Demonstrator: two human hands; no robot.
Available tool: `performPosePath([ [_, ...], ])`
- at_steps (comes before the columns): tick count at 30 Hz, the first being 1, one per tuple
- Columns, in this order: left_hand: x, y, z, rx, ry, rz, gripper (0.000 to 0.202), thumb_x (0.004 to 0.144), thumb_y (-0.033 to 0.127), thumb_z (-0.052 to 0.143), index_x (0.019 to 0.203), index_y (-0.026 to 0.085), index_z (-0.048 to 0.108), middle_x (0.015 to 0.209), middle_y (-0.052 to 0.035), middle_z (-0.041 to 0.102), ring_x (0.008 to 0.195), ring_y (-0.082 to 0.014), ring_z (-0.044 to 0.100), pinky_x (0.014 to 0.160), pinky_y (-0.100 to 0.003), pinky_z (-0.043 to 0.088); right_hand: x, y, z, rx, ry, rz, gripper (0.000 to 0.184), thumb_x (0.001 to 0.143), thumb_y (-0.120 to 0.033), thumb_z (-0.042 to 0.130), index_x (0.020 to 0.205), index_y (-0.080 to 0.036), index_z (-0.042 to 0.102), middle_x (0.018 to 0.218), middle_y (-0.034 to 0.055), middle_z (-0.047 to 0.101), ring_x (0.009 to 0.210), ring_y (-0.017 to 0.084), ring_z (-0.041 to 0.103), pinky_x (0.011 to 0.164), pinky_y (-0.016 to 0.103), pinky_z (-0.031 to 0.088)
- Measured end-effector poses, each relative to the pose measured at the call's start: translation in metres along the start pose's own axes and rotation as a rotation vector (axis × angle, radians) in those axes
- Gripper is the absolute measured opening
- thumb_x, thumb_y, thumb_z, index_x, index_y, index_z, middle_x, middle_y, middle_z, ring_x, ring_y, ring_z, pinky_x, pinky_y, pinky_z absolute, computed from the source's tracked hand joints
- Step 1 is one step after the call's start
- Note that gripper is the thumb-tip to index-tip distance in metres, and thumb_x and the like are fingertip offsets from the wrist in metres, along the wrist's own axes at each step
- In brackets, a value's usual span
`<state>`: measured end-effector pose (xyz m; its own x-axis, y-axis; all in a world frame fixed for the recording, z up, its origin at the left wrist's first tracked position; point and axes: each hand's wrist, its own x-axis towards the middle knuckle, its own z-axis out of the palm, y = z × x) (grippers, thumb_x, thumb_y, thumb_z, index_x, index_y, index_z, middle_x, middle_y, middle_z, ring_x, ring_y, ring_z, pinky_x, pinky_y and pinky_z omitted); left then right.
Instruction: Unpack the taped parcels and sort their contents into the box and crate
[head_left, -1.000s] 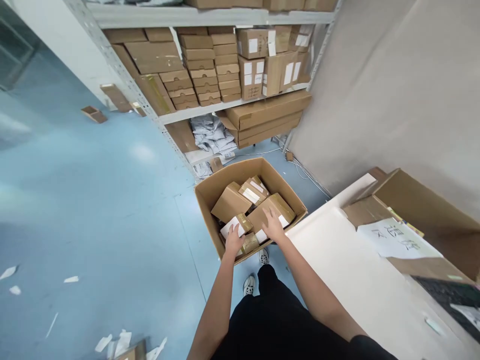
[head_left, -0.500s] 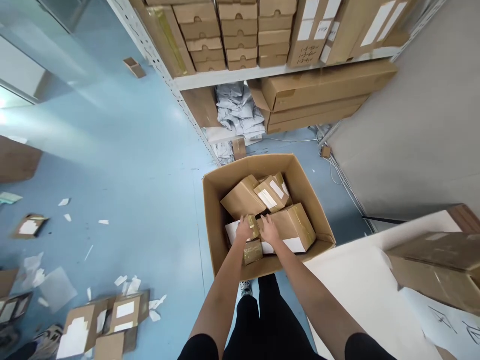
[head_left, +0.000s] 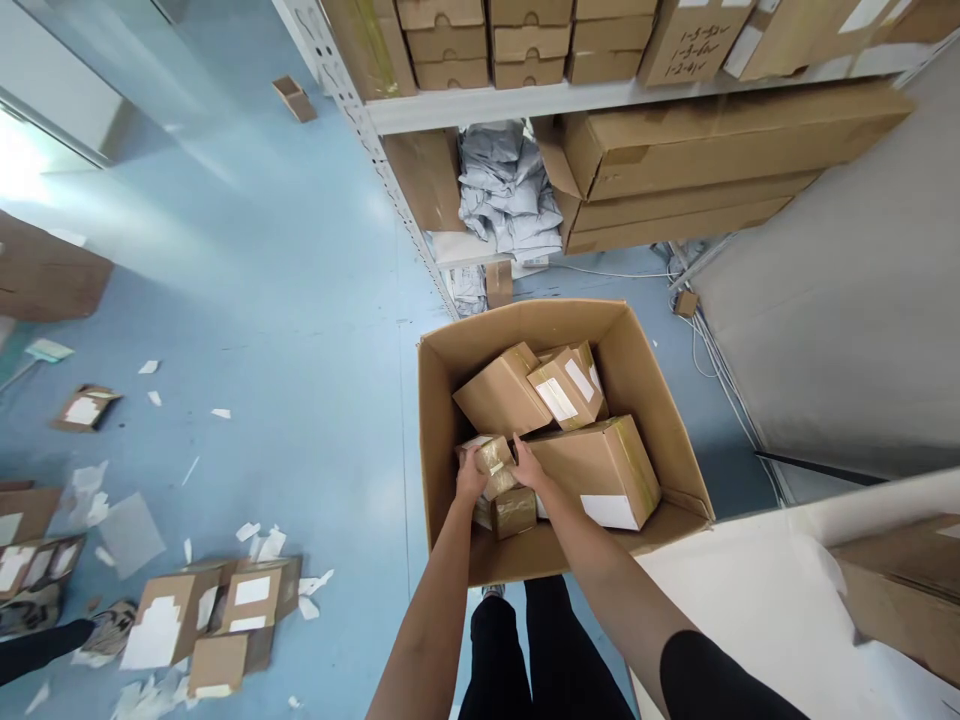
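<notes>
A large open cardboard carton (head_left: 442,400) stands on the floor before me with several smaller boxes inside. My left hand (head_left: 470,478) and my right hand (head_left: 527,465) are on opposite sides of a small taped box (head_left: 496,466), fingers closed on it. Just below it lies another small taped box (head_left: 515,513). To the right of my right hand is a long box (head_left: 577,462) with a white label. Farther back in the carton sit a plain brown box (head_left: 504,388) and a labelled box (head_left: 568,388).
Shelving (head_left: 480,112) with stacked boxes and grey bags (head_left: 506,190) rises beyond the carton. A white table (head_left: 697,600) is at right. Flattened boxes (head_left: 225,630) and paper scraps litter the floor at left, near another person's shoe (head_left: 112,628).
My left hand has shifted left, down to the side of the small taped box, which now shows between both hands. The camera view has moved, so the carton appears larger and farther right.
</notes>
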<state>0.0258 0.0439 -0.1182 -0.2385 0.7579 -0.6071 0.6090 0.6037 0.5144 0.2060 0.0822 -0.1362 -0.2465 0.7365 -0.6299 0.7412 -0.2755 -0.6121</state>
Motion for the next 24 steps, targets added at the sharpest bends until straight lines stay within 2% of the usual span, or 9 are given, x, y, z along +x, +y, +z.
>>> performPosePath([
  [3, -0.014, -0.005, -0.015, -0.091, 0.007, -0.078, 0.078, 0.073, 0.008, 0.068, 0.146, 0.025, 0.046, 0.129, -0.0055, 0.070, 0.109, -0.0228, 0.070, 0.090, -0.029, 0.054, -0.001, -0.026, 0.020, -0.003, -0.111, 0.015, 0.106, 0.085, -0.021, 0.067, 0.168, -0.026, 0.001, 0.148, 0.0144, 0.056, 0.127, 0.028, 0.059, 0.103, 0.034, 0.044],
  [6, -0.035, 0.001, -0.030, -0.106, 0.061, -0.079, 0.074, 0.078, 0.013, 0.068, 0.147, 0.027, 0.046, 0.124, -0.0031, 0.074, 0.109, -0.0226, 0.071, 0.091, -0.029, 0.054, -0.021, -0.049, 0.026, -0.101, -0.066, 0.019, 0.110, 0.087, -0.023, 0.064, 0.166, -0.023, -0.012, 0.139, 0.0169, 0.061, 0.119, 0.029, 0.064, 0.098, 0.034, 0.044],
  [9, -0.061, 0.012, -0.045, -0.069, 0.119, 0.032, 0.074, 0.081, 0.013, 0.066, 0.150, 0.029, 0.045, 0.131, -0.0022, 0.072, 0.118, -0.0229, 0.068, 0.098, -0.030, 0.051, -0.054, -0.064, 0.013, -0.159, 0.024, -0.018, 0.110, 0.090, -0.028, 0.062, 0.164, -0.023, -0.019, 0.136, 0.0171, 0.062, 0.114, 0.029, 0.067, 0.095, 0.034, 0.044],
  [11, -0.082, 0.022, -0.057, -0.032, 0.125, 0.106, 0.077, 0.081, 0.012, 0.065, 0.154, 0.029, 0.044, 0.135, -0.0027, 0.071, 0.122, -0.0233, 0.066, 0.102, -0.031, 0.049, -0.080, -0.072, 0.000, -0.179, 0.094, -0.046, 0.108, 0.090, -0.030, 0.062, 0.165, -0.026, -0.016, 0.139, 0.0155, 0.060, 0.115, 0.029, 0.067, 0.095, 0.034, 0.045],
  [14, -0.116, 0.040, -0.078, 0.045, 0.097, 0.213, 0.075, 0.083, 0.014, 0.064, 0.155, 0.028, 0.045, 0.137, -0.0040, 0.070, 0.124, -0.0239, 0.066, 0.104, -0.032, 0.048, -0.127, -0.084, -0.021, -0.189, 0.173, -0.063, 0.102, 0.088, -0.029, 0.065, 0.167, -0.028, 0.000, 0.138, 0.0126, 0.063, 0.119, 0.029, 0.066, 0.097, 0.034, 0.045],
  [16, -0.142, 0.053, -0.093, 0.084, 0.074, 0.297, 0.071, 0.084, 0.014, 0.063, 0.152, 0.030, 0.049, 0.136, -0.0043, 0.071, 0.120, -0.0245, 0.068, 0.102, -0.032, 0.049, -0.162, -0.091, -0.032, -0.182, 0.227, -0.053, 0.098, 0.087, -0.028, 0.067, 0.166, -0.029, 0.011, 0.132, 0.0102, 0.068, 0.118, 0.029, 0.066, 0.097, 0.034, 0.046],
  [19, -0.182, 0.074, -0.109, 0.062, 0.067, 0.441, 0.068, 0.084, 0.014, 0.062, 0.149, 0.033, 0.053, 0.131, -0.0028, 0.073, 0.114, -0.0238, 0.071, 0.098, -0.032, 0.051, -0.216, -0.100, -0.043, -0.146, 0.368, -0.043, 0.095, 0.086, -0.030, 0.070, 0.165, -0.031, 0.017, 0.128, 0.0076, 0.071, 0.117, 0.030, 0.068, 0.097, 0.035, 0.047],
  [21, -0.206, 0.088, -0.113, 0.015, 0.080, 0.534, 0.066, 0.084, 0.015, 0.062, 0.148, 0.034, 0.054, 0.129, -0.0016, 0.074, 0.113, -0.0232, 0.071, 0.098, -0.032, 0.052, -0.251, -0.104, -0.049, -0.116, 0.498, -0.043, 0.094, 0.086, -0.030, 0.070, 0.164, -0.031, 0.018, 0.131, 0.0081, 0.070, 0.117, 0.029, 0.068, 0.096, 0.036, 0.049],
  [24, -0.235, 0.111, -0.105, -0.051, 0.066, 0.675, 0.065, 0.085, 0.020, 0.065, 0.148, 0.036, 0.054, 0.129, -0.0015, 0.074, 0.111, -0.0235, 0.071, 0.099, -0.034, 0.053, -0.303, -0.104, -0.061, -0.082, 0.695, -0.032, 0.091, 0.087, -0.027, 0.068, 0.164, -0.031, 0.020, 0.137, 0.0094, 0.066, 0.116, 0.029, 0.068, 0.097, 0.037, 0.050],
])
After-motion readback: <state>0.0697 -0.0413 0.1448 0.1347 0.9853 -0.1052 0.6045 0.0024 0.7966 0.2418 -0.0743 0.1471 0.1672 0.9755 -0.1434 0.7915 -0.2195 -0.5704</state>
